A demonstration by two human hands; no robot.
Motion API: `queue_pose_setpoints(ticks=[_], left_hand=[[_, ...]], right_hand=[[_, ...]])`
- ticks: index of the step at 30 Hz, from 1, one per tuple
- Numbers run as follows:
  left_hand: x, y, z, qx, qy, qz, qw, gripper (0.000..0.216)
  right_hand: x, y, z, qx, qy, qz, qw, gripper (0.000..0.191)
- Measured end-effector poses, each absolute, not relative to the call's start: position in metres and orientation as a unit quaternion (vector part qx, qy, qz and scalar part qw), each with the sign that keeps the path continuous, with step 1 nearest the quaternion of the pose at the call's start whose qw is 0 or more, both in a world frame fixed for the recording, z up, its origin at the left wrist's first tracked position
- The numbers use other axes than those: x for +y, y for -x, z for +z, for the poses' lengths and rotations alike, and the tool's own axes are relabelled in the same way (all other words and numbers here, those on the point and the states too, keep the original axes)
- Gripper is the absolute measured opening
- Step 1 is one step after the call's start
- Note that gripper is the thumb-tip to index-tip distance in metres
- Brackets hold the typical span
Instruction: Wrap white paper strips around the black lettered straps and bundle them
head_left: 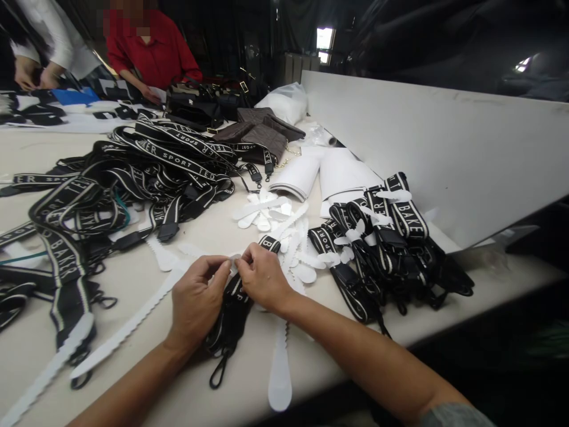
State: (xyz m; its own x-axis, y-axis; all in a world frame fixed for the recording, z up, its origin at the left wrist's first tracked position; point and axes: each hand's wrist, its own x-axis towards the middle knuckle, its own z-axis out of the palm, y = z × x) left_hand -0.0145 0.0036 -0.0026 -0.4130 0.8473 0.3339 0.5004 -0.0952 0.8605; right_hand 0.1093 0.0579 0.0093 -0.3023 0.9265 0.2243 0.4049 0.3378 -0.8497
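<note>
Bare table (pixel 493 287) at front right leaves passage, but bundled straps (pixel 393 243) and a white panel (pixel 427 160) stand behind it.

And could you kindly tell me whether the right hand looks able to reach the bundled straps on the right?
Probably yes: the right hand is near the bundled straps, with low, loose white strips lying between, though it seems occupied at the folded strap.

Behind the pale table (pixel 249 367) and white panel (pixel 427 148), a small window (pixel 325 39) glows brightly.
</note>
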Motion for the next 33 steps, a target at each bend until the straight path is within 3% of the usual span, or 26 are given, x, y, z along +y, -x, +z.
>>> queue_pose_setpoints(ticks=[8, 10, 15, 18, 23, 26, 33], left_hand=[[0.007, 0.017, -0.006, 0.508, -0.7, 0.496, -0.077, 0.011], [0.006, 0.019, -0.007, 0.489, -0.715, 0.486, -0.115, 0.011], [0.002, 0.024, -0.009, 0.577, -0.652, 0.488, -0.06, 0.013], [0.001, 0.024, -0.011, 0.596, -0.635, 0.49, -0.049, 0.014], [0.005, 0.024, -0.014, 0.503, -0.703, 0.487, -0.125, 0.011], [0.004, 0.026, -0.014, 0.526, -0.689, 0.495, -0.055, 0.014], [0.011, 0.035, -0.006, 0.608, -0.526, 0.503, 0.318, 0.041]], right_hand=[[0.055, -0.109, 0.008, -0.733, 0.467, 0.304, 0.39, 0.023], [0.057, -0.111, 0.008, -0.724, 0.447, 0.36, 0.383, 0.022], [0.063, -0.117, 0.007, -0.625, 0.368, 0.579, 0.373, 0.019], [0.063, -0.115, 0.007, -0.63, 0.375, 0.574, 0.365, 0.01], [0.059, -0.108, 0.005, -0.667, 0.425, 0.464, 0.4, 0.011], [0.059, -0.109, 0.003, -0.67, 0.424, 0.45, 0.411, 0.009], [0.055, -0.113, 0.0, -0.655, 0.368, 0.504, 0.426, 0.008]])
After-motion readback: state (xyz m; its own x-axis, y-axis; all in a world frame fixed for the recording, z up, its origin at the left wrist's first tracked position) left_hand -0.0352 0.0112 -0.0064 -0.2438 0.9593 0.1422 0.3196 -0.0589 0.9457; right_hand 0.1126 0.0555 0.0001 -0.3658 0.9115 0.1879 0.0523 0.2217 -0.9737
